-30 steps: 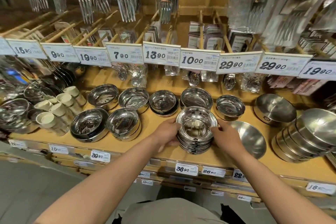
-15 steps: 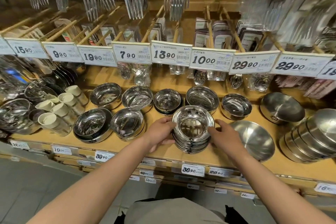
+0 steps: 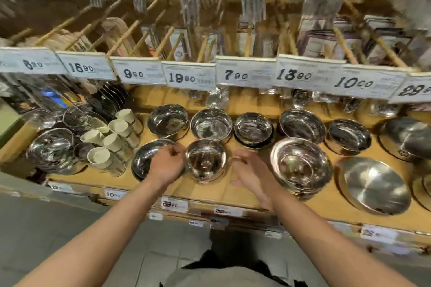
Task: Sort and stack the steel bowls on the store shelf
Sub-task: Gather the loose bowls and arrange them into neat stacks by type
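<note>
A stack of small deep steel bowls (image 3: 205,161) stands at the shelf front, between my hands. My left hand (image 3: 166,163) is at its left rim with the fingers curled; blur hides whether they grip the rim. My right hand (image 3: 250,171) hovers just right of the stack, fingers spread, holding nothing. The stack of wide shallow bowls (image 3: 301,168) stands free to the right of my right hand. A dark-rimmed bowl (image 3: 142,158) lies partly under my left hand. Behind these runs a row of single bowls (image 3: 211,124).
The wooden shelf (image 3: 245,190) also holds white cups (image 3: 109,140) and steel bowls (image 3: 50,149) at the left. A flat steel plate (image 3: 374,185) and a larger pan (image 3: 408,137) lie at the right. Price tags (image 3: 245,74) and hanging cutlery overhang the back.
Both hands let go of the wide shallow stack and moved left to the small deep stack. My head turned left, so the shelf has shifted right in view.
</note>
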Motion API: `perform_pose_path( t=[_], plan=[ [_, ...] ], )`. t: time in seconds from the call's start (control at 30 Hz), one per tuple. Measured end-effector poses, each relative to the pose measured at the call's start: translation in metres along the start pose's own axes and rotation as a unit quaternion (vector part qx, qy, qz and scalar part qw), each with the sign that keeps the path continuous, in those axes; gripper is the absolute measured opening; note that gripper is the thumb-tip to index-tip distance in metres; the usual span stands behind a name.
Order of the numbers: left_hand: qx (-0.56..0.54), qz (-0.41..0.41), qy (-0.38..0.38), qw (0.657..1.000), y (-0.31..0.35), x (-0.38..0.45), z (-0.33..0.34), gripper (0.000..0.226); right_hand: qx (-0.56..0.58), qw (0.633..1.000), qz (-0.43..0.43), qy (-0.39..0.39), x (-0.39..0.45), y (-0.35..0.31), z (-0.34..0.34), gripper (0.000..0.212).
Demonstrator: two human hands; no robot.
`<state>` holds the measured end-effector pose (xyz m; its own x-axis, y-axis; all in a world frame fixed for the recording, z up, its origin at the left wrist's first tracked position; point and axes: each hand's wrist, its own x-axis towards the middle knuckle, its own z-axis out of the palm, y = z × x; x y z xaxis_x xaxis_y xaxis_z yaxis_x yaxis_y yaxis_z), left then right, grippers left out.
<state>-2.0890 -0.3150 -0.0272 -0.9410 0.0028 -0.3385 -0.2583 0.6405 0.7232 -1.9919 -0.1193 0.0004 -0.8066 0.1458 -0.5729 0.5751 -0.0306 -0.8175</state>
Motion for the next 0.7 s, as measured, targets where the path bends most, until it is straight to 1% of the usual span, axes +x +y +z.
perform_pose_path(
  t=[0.07,0.1,0.17,0.2,0.27,0.3,0.37,0.5,0.57,0.6,0.7],
  plan=[
    [0.023,0.013,-0.027,0.999,-0.01,0.007,0.003,0.026,-0.052,0.997,0.005,0.053,0.02,0.009,0.012,0.027],
    [0.039,0.02,-0.042,0.998,-0.014,0.01,0.005,0.022,-0.05,0.997,0.009,0.064,0.028,0.012,0.016,0.026],
    [0.059,0.033,-0.075,0.995,-0.019,0.015,0.008,0.015,-0.012,0.998,0.012,0.066,0.038,0.02,0.022,0.018],
    [0.068,0.043,-0.087,0.993,-0.02,0.018,0.01,0.019,0.005,0.998,0.011,0.064,0.042,0.024,0.025,0.016],
    [0.096,0.066,-0.091,0.989,-0.019,0.022,0.01,0.026,0.022,0.998,-0.004,0.059,0.05,0.035,0.031,0.02],
    [0.101,0.073,-0.097,0.988,-0.017,0.022,0.01,0.024,0.047,0.997,-0.005,0.066,0.05,0.038,0.034,0.022],
    [0.08,0.084,-0.124,0.986,-0.018,0.022,0.012,0.014,0.072,0.993,-0.006,0.089,0.051,0.042,0.038,0.018],
    [0.049,0.092,-0.142,0.984,-0.017,0.014,0.018,0.028,0.056,0.99,0.006,0.127,0.05,0.044,0.031,0.02],
    [0.035,0.087,-0.158,0.983,-0.016,0.012,0.026,0.029,0.055,0.988,0.017,0.141,0.047,0.047,0.024,0.015],
    [0.023,0.079,-0.168,0.982,-0.014,0.01,0.03,0.027,0.056,0.987,0.024,0.151,0.046,0.049,0.02,0.015],
    [-0.001,0.06,-0.181,0.982,-0.009,0.003,0.036,0.033,0.04,0.981,0.028,0.187,0.041,0.052,0.011,0.018]
  ],
)
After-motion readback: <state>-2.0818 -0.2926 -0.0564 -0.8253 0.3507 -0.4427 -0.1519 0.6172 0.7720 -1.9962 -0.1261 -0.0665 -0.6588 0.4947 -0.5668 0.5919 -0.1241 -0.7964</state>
